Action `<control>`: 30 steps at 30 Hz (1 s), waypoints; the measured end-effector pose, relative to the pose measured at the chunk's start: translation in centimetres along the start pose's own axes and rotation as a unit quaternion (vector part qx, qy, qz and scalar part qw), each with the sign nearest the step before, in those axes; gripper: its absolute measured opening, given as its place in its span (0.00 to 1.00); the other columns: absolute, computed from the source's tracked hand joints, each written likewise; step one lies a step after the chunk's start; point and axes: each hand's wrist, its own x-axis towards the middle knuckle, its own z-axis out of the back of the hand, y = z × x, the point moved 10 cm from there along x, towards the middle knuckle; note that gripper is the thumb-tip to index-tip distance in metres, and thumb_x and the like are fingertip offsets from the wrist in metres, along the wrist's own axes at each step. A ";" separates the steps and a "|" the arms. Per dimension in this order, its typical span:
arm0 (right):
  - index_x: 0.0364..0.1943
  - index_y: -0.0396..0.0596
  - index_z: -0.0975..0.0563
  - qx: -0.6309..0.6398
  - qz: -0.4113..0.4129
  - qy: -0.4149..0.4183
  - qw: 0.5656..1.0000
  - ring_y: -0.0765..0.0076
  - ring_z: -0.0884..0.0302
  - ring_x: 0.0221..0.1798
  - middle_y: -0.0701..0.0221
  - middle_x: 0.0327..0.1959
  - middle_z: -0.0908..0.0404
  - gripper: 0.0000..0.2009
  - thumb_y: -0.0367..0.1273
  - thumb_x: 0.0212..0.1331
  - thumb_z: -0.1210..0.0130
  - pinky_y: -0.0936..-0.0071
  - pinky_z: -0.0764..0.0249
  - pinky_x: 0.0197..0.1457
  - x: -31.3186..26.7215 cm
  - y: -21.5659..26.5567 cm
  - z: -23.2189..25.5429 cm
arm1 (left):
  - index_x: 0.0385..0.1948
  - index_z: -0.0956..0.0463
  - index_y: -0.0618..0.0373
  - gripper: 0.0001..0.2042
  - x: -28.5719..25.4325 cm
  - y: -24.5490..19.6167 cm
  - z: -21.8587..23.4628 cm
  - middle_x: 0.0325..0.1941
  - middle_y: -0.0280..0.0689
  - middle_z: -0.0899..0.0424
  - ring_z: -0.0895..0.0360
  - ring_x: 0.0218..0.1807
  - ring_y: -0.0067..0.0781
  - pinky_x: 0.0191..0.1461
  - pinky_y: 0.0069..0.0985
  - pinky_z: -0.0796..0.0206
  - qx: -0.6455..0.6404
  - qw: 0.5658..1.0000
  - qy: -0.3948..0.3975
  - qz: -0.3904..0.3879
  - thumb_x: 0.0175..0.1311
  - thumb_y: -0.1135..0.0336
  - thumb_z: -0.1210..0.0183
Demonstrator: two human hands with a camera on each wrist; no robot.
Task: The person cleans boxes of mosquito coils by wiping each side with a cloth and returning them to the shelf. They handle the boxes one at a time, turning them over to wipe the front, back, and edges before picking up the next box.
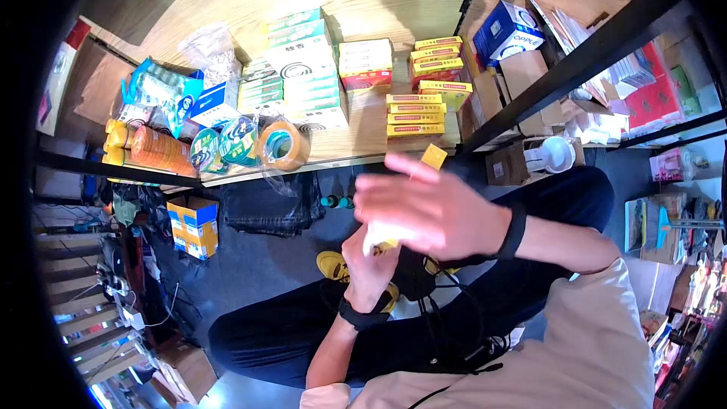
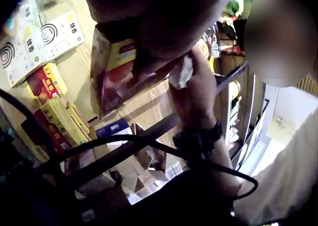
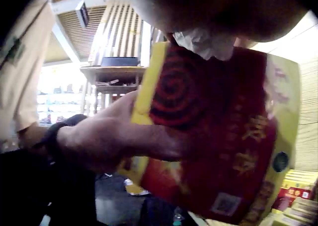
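My left hand (image 1: pixel 371 266) grips a red and yellow mosquito coil box (image 3: pixel 223 131), its thumb lying across the front with the dark spiral print. Over it, my right hand (image 1: pixel 443 216) pinches a crumpled white tissue (image 3: pixel 208 44) against the box's face. In the head view the hands cover most of the box, and only small yellow parts of it show. The left wrist view has the tissue (image 2: pixel 182 72) in the right hand's fingers, close beside the box (image 2: pixel 119 62).
On the wooden shelf stand stacked yellow boxes (image 1: pixel 415 115), green and white coil boxes (image 1: pixel 303 95), a tape roll (image 1: pixel 284 145) and orange packs (image 1: pixel 159 148). A black metal post (image 1: pixel 568 60) rises at the right. Below, a carton (image 1: pixel 193 226) stands on the floor.
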 end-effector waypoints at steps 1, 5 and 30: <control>0.58 0.46 0.22 -0.035 -0.015 -0.007 0.999 0.56 0.27 0.71 0.65 0.60 0.18 0.22 0.28 0.56 0.37 0.45 0.41 0.80 0.2 -1.3 0.7 | 0.41 0.18 0.64 0.14 0.7 -0.5 0.2 0.32 0.45 0.12 0.12 0.33 0.42 0.37 0.29 0.24 -0.003 0.999 -0.012 0.048 0.55 0.75 0.26; 0.54 0.42 0.23 -0.075 -0.124 -0.054 0.988 0.53 0.22 0.62 0.58 0.54 0.18 0.13 0.31 0.76 0.56 0.55 0.39 0.77 -0.6 -7.5 4.7 | 0.45 0.17 0.68 0.16 1.5 -0.9 1.3 0.36 0.43 0.10 0.15 0.34 0.23 0.41 0.26 0.23 -0.055 0.996 -0.057 0.043 0.55 0.75 0.25; 0.76 0.42 0.40 0.233 -0.217 -0.027 0.948 0.60 0.40 0.80 0.59 0.80 0.41 0.28 0.29 0.75 0.50 0.65 0.41 0.79 -1.6 -5.1 0.1 | 0.61 0.29 0.57 0.17 0.5 4.2 -0.6 0.59 0.37 0.19 0.18 0.58 0.28 0.64 0.31 0.23 -0.574 0.763 -0.073 0.288 0.74 0.74 0.41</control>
